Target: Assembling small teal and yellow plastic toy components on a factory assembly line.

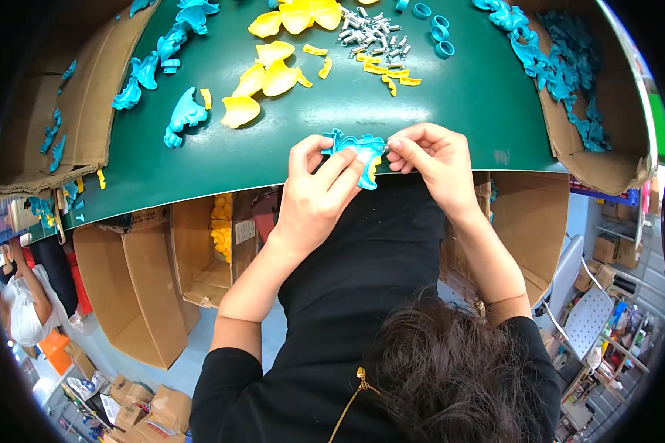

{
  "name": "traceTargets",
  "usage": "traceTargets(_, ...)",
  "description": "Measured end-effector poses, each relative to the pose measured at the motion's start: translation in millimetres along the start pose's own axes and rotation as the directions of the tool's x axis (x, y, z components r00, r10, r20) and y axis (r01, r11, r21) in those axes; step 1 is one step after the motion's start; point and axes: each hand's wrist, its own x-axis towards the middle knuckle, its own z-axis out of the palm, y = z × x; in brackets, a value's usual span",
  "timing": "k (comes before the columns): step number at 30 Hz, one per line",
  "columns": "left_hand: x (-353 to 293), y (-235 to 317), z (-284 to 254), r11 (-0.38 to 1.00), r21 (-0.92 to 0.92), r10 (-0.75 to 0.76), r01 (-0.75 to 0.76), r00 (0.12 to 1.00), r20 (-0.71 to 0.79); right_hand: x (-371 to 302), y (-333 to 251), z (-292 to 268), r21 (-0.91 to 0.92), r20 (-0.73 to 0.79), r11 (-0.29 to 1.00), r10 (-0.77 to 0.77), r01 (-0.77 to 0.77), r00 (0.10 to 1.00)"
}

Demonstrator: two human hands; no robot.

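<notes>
Over the near edge of the green table [391, 111], my left hand [314, 193] grips a blue moulded plastic part [363, 151], with a little yellow showing on its right side. At that right end, my right hand [434, 156] pinches thumb and forefinger together around something tiny, perhaps silvery, mostly hidden by the fingertips. A similar blue part [187, 112] lies to the left, beside a short yellow strip [206, 99]. Farther off are yellow curved shells [279, 77], a heap of small metal springs [373, 35], several yellow strips [389, 71] and blue rings [440, 34].
Cardboard boxes stand on both sides; the right box [628, 111] holds many blue parts [569, 66], the left box [81, 96] a few. More boxes [151, 295] sit below the table edge. A chair [590, 321] is at right, another person [31, 306] at far left.
</notes>
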Motion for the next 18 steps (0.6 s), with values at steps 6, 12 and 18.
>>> traceTargets(6, -1.0, -0.9, 1.4, 1.0, 0.007, 0.007, -0.007, 1.0, -0.024, -6.1, 5.0, 14.4, 0.091, -0.105, 0.995, -0.027, 0.037, 0.994)
traceTargets(12, -3.6, -0.7, 4.1, 1.0, -0.021, -0.017, 0.016, 0.999, -0.037, -1.1, -5.4, 6.8, 0.073, -0.039, 0.995, 0.071, -0.068, 0.997)
traceTargets(18, -0.5, 4.9, 4.4, 0.995, -0.041, -0.093, 0.09, 0.994, -0.061, 3.4, -12.8, -3.1, 0.093, 0.082, 0.983, 0.151, -0.159, 0.985)
